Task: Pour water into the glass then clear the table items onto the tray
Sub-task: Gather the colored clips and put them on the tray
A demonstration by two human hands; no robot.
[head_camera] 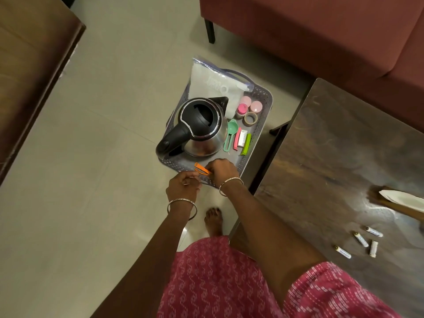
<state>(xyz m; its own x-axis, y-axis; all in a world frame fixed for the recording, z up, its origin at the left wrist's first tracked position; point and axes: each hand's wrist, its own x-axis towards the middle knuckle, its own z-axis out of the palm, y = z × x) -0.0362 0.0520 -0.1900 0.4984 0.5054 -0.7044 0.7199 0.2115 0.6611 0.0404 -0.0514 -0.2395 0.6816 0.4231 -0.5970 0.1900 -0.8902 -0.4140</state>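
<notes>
To your right, table (344,145): dark wooden top. Four batteries (361,239) lie loose on it near you, and a pale object further along its edge is too unclear to name.
Tray (263,97): grey, perforated wall, on the floor just left of the table and straight ahead of your feet. I see no glass in it or on the table.
Kettle (199,129): steel with a black lid, filling the tray's left half. Its handle points toward your left hand's side and its spout points away from you.
Right hand (221,172): the nearer hand to the job, low over the tray's near rim. The wrist is bent down and the fingers are curled, pinching one end of the orange clip (202,168).
Left hand (182,185): just outside the near rim and just beside the clip. The fingers are curled in, but I cannot tell whether they hold anything.
Clip's long axis: roughly along the near rim. The free end points left toward the kettle's handle, and the gripped end is at your right fingertips.
Deciding relation: the clip is over bare tray floor, between the rim and the kettle's base, so I judge that letting go drops it inside.
Still to clear: the batteries are well apart from both hands, and your right arm has the shorter reach to them.
</notes>
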